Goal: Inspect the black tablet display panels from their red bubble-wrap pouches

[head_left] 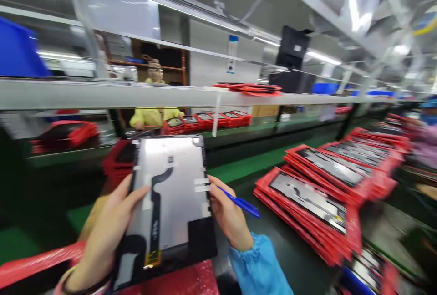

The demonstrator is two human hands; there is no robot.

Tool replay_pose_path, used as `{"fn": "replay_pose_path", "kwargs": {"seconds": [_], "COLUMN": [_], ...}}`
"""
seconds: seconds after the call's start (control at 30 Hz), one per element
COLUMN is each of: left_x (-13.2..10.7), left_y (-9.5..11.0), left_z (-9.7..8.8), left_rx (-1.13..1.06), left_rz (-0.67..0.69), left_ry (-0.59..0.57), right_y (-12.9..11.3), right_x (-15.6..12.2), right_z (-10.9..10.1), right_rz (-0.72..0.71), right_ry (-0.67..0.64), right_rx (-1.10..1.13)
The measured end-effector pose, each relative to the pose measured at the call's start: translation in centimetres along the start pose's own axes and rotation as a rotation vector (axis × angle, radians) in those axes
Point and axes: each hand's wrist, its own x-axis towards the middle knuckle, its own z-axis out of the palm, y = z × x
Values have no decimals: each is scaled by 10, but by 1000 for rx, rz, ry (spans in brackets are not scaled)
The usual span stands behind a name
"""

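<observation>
A tablet screen panel (177, 185) is held up before me, its silvery back facing me. A dark ribbon cable with a gold end runs down that back, and a black square patch covers the lower right. My left hand (114, 217) grips the panel's left edge, thumb lying on the back. At the right edge, my right hand (228, 211) pinches the panel and also carries a blue pen-like tool (244, 205) pointing outward to the right. Beneath the panel lies red bubble wrap (191, 281).
Stacks of panels in red sleeves (307, 204) fill the bench to the right. A metal shelf (153, 96) crosses ahead, bearing red sleeves (249, 89) and a blue bin (20, 49). Across the bench is a person in yellow (150, 116); a pink sleeve (425, 142) shows far right.
</observation>
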Motion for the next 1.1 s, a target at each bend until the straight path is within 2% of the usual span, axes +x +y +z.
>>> {"fn": "replay_pose_path", "kwargs": {"seconds": [0.03,0.13,0.4,0.63,0.83,1.1], "left_x": [1,1,-11,-15,-17,-22], "left_y": [8,17,18,16,19,17], "left_z": [5,11,-9,-19,-21,-29], "left_rx": [-46,-103,-150,-201,-186,-126], "left_rz": [-26,28,30,20,15,61], "left_ry": [21,69,106,123,157,150], "right_y": [2,6,14,24,23,16], "right_x": [1,2,1,-1,-6,-21], "right_z": [3,9,21,16,11,23], "right_rz": [9,54,125,176,180,194], "right_ry": [-5,-22,51,-80,-206,-105], "right_rx": [15,33,-21,-25,-37,-39]}}
